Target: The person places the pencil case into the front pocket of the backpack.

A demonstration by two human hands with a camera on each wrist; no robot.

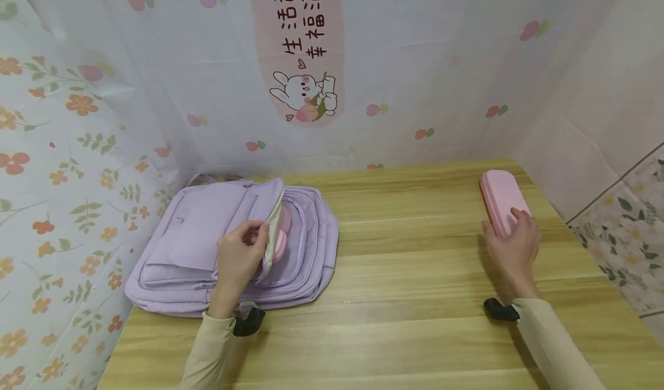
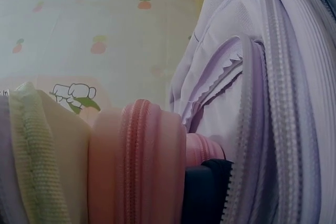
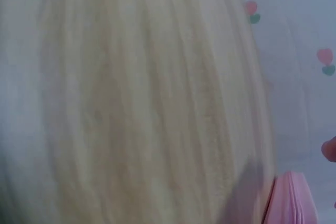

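Note:
A lavender backpack (image 1: 202, 223) lies on the left of the table, its front pocket unzipped. My left hand (image 1: 238, 257) pinches the edge of the pocket flap (image 1: 274, 205) and holds it up. Inside the pocket, the left wrist view shows a pink zippered case (image 2: 137, 166), a smaller pink item behind it and a dark blue item (image 2: 205, 192). At the far right lies a pink pencil case (image 1: 504, 197). My right hand (image 1: 516, 246) is at its near end, fingers spread over the top and thumb beside the left edge. Whether they touch it is hard to tell.
The wood-grain table (image 1: 394, 275) extends between the backpack and the pencil case. A printed curtain (image 1: 415, 79) hangs behind its back edge, and a flowered cloth (image 1: 67, 205) hangs along the left. Each wrist wears a black strap mount.

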